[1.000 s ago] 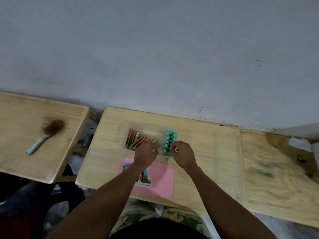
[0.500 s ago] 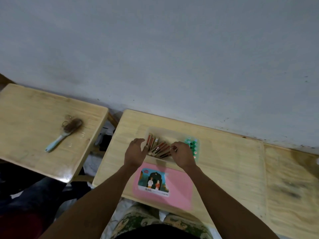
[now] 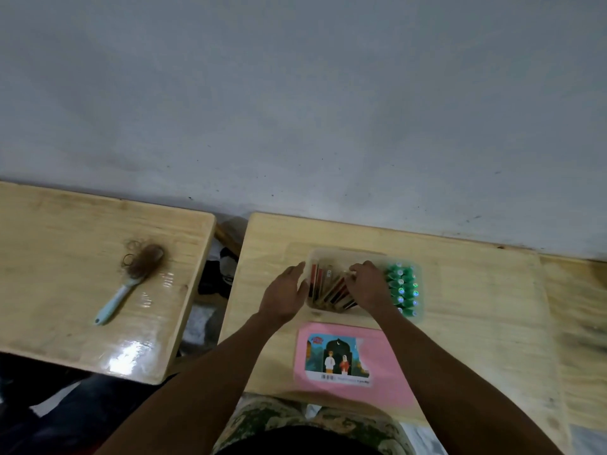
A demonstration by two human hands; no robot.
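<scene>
A clear plastic tray [image 3: 341, 254] stands on the middle wooden table [image 3: 476, 310]. Its left part holds several flat red and brown sticks [image 3: 323, 285]; its right part holds rows of small green bottles [image 3: 402, 287]. My left hand [image 3: 285, 295] lies with straight fingers against the tray's left wall. My right hand [image 3: 369, 284] reaches into the tray with fingers curled over the sticks, pinching at their far ends. My right hand hides part of the sticks.
A pink lid [image 3: 354, 364] with a picture label lies on the table in front of the tray. A second wooden table [image 3: 49, 326] at the left carries a pale blue hairbrush [image 3: 129, 284] full of hair. A grey wall rises behind.
My left hand moved from over the sticks to the tray's left side. My right hand shifted from beside the green bottles onto the sticks. The camera view swung left.
</scene>
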